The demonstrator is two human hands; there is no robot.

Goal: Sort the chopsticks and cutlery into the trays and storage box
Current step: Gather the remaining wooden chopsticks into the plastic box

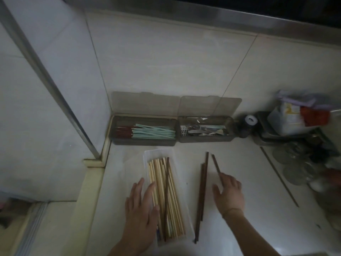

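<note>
A clear plastic tray (147,154) on the counter holds several pale bamboo chopsticks (158,182) and one dark brown chopstick (167,191). My left hand (142,206) rests flat on the tray's left side, fingers straight. Dark brown chopsticks (203,191) lie on the counter to the tray's right. My right hand (229,194) holds one dark brown chopstick (215,163) that points up and left. At the back, a grey storage box (118,141) holds mint-and-red chopsticks (147,133). A second grey box (206,139) holds metal cutlery (204,131).
Both boxes have open lids leaning on the tiled wall. A long thin stick (278,176) lies at the right. Glass items (295,170), a dark jar (247,126) and a tub with packets (295,119) crowd the right side. A metal frame (55,85) runs along the left.
</note>
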